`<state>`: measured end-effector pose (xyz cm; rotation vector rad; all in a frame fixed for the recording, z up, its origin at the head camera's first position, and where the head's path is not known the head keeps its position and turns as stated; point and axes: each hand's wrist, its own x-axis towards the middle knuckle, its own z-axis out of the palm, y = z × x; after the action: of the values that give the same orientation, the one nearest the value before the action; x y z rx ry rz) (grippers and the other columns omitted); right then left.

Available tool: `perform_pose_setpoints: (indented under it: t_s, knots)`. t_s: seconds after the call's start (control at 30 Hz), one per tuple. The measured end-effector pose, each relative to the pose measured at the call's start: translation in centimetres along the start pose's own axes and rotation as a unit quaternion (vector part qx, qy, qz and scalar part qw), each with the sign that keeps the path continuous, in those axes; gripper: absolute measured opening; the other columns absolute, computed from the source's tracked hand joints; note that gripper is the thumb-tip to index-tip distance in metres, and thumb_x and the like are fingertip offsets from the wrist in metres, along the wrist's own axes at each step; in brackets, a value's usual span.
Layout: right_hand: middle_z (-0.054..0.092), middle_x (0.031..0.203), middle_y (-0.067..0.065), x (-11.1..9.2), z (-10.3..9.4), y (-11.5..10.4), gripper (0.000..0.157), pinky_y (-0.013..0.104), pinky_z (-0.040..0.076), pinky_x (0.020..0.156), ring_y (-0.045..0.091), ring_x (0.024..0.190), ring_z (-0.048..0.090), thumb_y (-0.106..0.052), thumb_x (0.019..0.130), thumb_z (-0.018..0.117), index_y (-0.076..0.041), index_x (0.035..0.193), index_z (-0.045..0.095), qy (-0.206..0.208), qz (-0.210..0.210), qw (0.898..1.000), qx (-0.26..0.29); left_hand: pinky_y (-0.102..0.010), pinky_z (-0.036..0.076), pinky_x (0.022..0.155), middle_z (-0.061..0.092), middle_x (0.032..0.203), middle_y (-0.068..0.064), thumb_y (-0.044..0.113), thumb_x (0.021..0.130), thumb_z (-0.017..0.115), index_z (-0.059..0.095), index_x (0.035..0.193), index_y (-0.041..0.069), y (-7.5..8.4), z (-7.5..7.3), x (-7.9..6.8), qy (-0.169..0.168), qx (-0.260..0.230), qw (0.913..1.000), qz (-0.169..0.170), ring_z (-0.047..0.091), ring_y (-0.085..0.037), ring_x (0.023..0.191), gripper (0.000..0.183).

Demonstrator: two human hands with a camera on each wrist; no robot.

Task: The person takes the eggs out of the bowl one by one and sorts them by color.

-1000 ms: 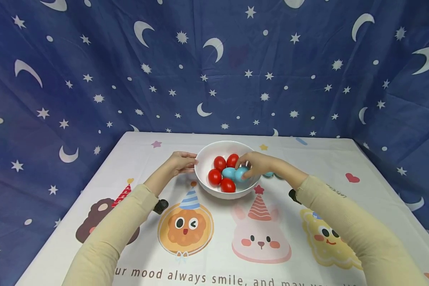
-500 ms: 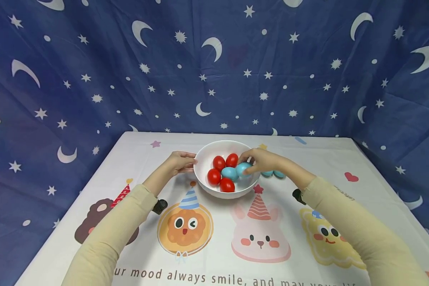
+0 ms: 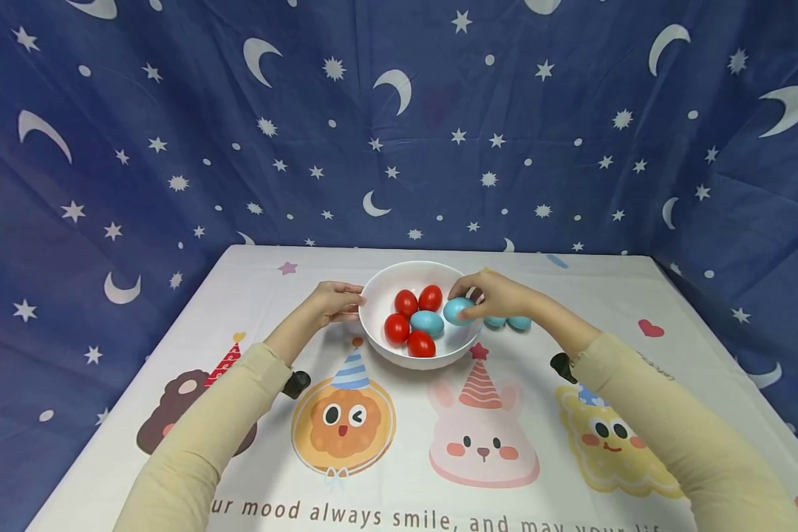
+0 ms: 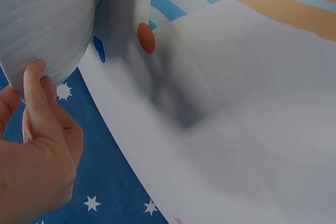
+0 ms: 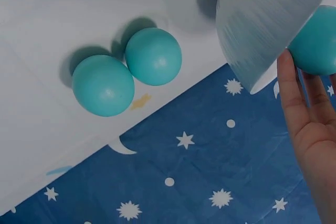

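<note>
My left hand [image 3: 335, 301] grips the left rim of a white bowl [image 3: 377, 295]. In the left wrist view, the thumb and fingers [image 4: 39, 106] pinch the bowl's edge [image 4: 47, 24]. Over the bowl's right side, my right hand [image 3: 495, 294] holds a blue egg [image 3: 459, 310] between thumb and fingers. The right wrist view shows this egg [image 5: 319, 40] at the bowl's rim, partly cut off by the frame. Inside the bowl, another blue egg [image 3: 428, 324] lies among several red eggs [image 3: 397, 329].
Two more blue eggs [image 3: 519, 323] [image 5: 103, 85] lie side by side on the table, right of the bowl and partly behind the right wrist. The white tablecloth [image 3: 399, 443] carries cartoon prints. A dark blue curtain [image 3: 439, 199] with moons and stars stands behind the table.
My right hand has moved slightly up and to the right with the blue egg, away from the blue egg in the bowl. My left hand stays on the rim.
</note>
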<state>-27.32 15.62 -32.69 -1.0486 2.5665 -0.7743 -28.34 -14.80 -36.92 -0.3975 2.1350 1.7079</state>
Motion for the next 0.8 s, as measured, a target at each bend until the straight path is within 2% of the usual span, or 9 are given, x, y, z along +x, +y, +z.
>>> perform_pose_setpoints:
  t_s: [0.2, 0.43, 0.8]
  knots:
    - [0.066, 0.108, 0.012, -0.6, -0.4, 0.0, 0.031, 0.043, 0.057, 0.091, 0.027, 0.099, 0.061, -0.01, 0.083, 0.071, 0.0, 0.111, 0.063, 0.013, 0.022, 1.0, 0.009, -0.017, 0.059, 0.058, 0.064, 0.096, -0.005, 0.003, 0.085, 0.065, 0.056, 0.13, 0.004, 0.0, 0.0, 0.0, -0.005, -0.002, 1.0, 0.001, 0.063, -0.004, 0.061, 0.045]
    - [0.066, 0.107, 0.013, -1.4, -0.8, 0.5, 0.033, 0.043, 0.056, 0.092, 0.028, 0.1, 0.062, -0.015, 0.085, 0.07, -0.001, 0.114, 0.062, 0.033, 0.027, 0.999, 0.006, -0.017, 0.059, 0.056, 0.062, 0.09, -0.003, 0.003, 0.086, 0.065, 0.054, 0.131, 0.003, 0.1, 0.0, -0.1, -0.002, -0.005, 1.0, -0.002, 0.062, -0.003, 0.058, 0.046]
    - [0.066, 0.105, 0.014, -3.1, -1.3, 1.5, 0.029, 0.043, 0.058, 0.088, 0.027, 0.097, 0.062, -0.014, 0.086, 0.069, -0.001, 0.111, 0.064, 0.067, 0.022, 0.997, 0.0, -0.017, 0.059, 0.058, 0.063, 0.104, -0.008, 0.004, 0.086, 0.065, 0.055, 0.131, 0.004, 0.1, 0.1, -0.1, -0.001, -0.003, 1.0, -0.005, 0.063, -0.003, 0.059, 0.046]
